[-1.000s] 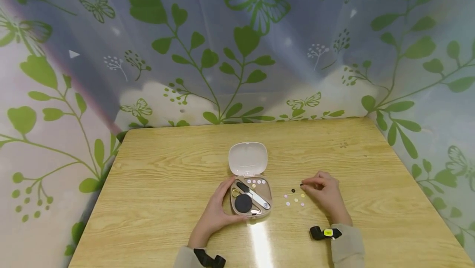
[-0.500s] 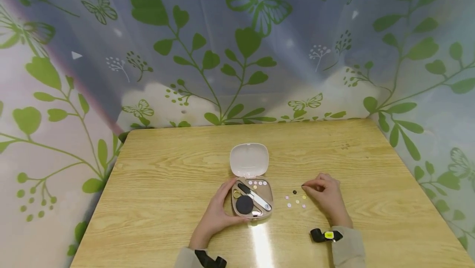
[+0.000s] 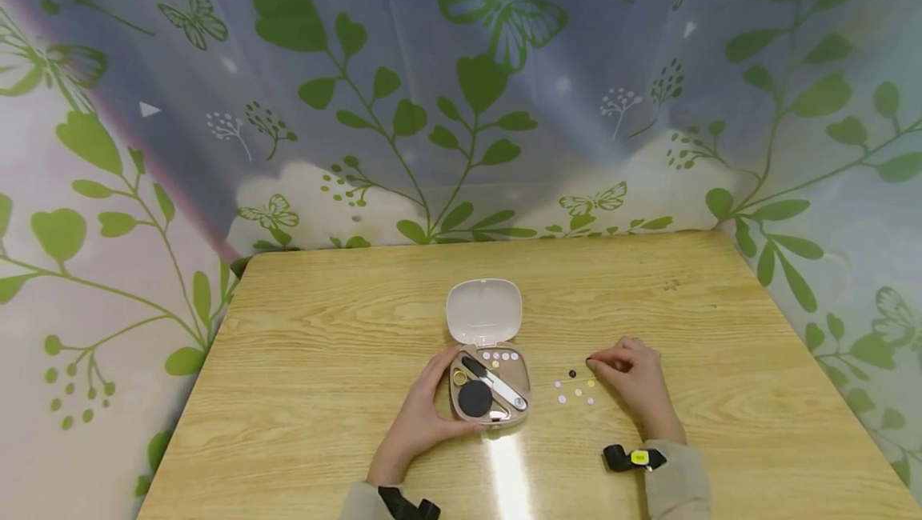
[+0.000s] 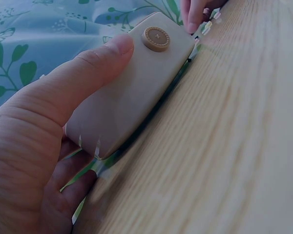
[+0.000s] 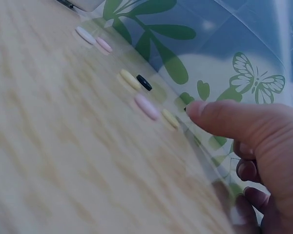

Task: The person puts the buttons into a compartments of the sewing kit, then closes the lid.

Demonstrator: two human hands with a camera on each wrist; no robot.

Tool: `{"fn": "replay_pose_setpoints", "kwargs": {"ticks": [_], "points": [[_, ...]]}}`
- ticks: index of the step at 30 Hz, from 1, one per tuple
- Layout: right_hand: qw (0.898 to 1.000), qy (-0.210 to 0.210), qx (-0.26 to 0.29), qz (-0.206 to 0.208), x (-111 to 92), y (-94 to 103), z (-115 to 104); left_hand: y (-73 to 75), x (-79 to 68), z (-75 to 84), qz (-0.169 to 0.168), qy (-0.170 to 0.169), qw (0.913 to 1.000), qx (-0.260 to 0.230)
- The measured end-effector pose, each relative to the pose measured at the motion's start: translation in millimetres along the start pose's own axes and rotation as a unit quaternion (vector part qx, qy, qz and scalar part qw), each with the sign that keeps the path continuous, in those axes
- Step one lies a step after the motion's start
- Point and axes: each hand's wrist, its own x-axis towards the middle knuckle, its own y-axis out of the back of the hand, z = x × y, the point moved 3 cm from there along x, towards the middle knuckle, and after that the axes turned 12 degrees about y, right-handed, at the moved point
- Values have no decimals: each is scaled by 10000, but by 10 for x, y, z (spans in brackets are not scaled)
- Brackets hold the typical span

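Observation:
My left hand (image 3: 420, 414) grips the side of a beige sewing kit box (image 3: 524, 408), its thumb along the front wall near a round button-shaped catch (image 4: 156, 38). The white lid (image 3: 483, 310) stands open at the back. Inside lie a black-and-white tool (image 3: 497, 384), a black disc (image 3: 475, 398), a gold ring (image 3: 459, 378) and several small buttons (image 3: 495, 356). My right hand (image 3: 637, 382) pinches a small black button (image 3: 588, 359) between thumb and fingertip; only its dark edge shows in the right wrist view.
Loose buttons lie on the wooden table (image 3: 324, 328) between box and right hand: a black button (image 3: 572, 374), a yellow button (image 5: 170, 118), a pink button (image 5: 146, 107) and several others. A patterned curtain (image 3: 403, 184) hangs behind the table.
The head view has shifted slightly. Both hands keep their places, the left on the box and the right pinching the black button.

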Motion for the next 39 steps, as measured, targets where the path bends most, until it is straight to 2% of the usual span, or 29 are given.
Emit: {"fn": "replay_pose_setpoints", "kwargs": {"ticks": [5,8,14,18,25,31,39], "points": [[9987,-328,356,135,-2,-1,26,-11,20,-87,-67,-18,10000,-13],[9988,-263,386,166,21,5,-49,-12,24,-103,-117,6,9999,-47],[9985,159,498,139,124,45,-436,-5,29,-105,-89,-47,9999,22],[9972,427,584,175,191,50,-611,0,28,-106,-69,-79,9999,47],[9898,1127,803,351,306,-20,-834,8,38,-107,-93,-78,9999,91],[9792,1751,959,373,389,-127,-949,12,34,-91,-112,-91,9999,85],[9735,2050,973,293,438,-280,-1113,8,27,-69,-161,-89,9998,-18]]}}
